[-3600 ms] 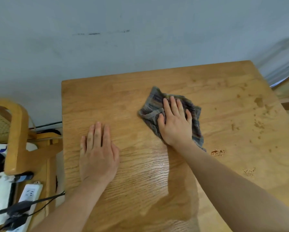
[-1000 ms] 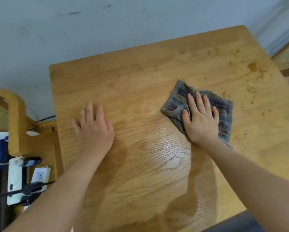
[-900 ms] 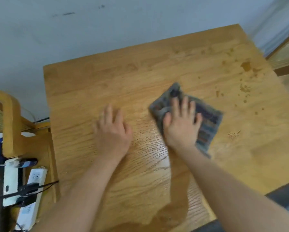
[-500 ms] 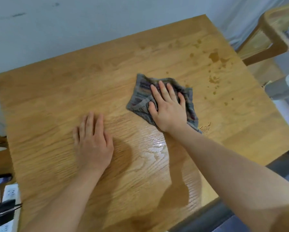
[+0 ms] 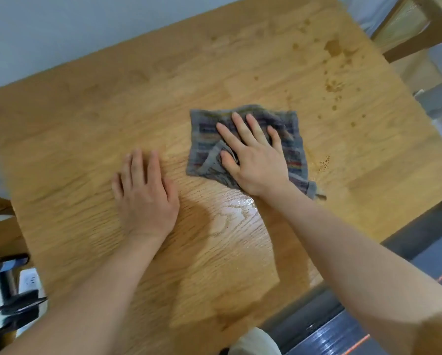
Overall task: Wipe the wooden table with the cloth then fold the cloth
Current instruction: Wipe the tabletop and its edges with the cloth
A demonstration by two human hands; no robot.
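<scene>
A grey striped cloth [image 5: 293, 139] lies crumpled flat near the middle of the wooden table [image 5: 86, 119]. My right hand [image 5: 253, 155] presses down on the cloth with fingers spread, the thumb tucked under a fold at its left side. My left hand [image 5: 144, 193] rests palm-down on the bare wood just left of the cloth, holding nothing. Brown spots and a stain [image 5: 332, 44] mark the table's far right part, and a small speckled patch [image 5: 324, 161] sits right of the cloth. A wet sheen [image 5: 237, 208] shows on the wood below the cloth.
A wooden chair [image 5: 419, 29] stands beyond the table's far right corner. A white power strip with black plugs and cables [image 5: 14, 295] lies at the lower left beside the table. A pale wall runs behind the table. Dark flooring shows at the lower right.
My right hand has slid the cloth back and forth over the table's middle, and the cloth now lies spread wider. My left hand stayed flat on the wood. The camera view has swung rightward.
</scene>
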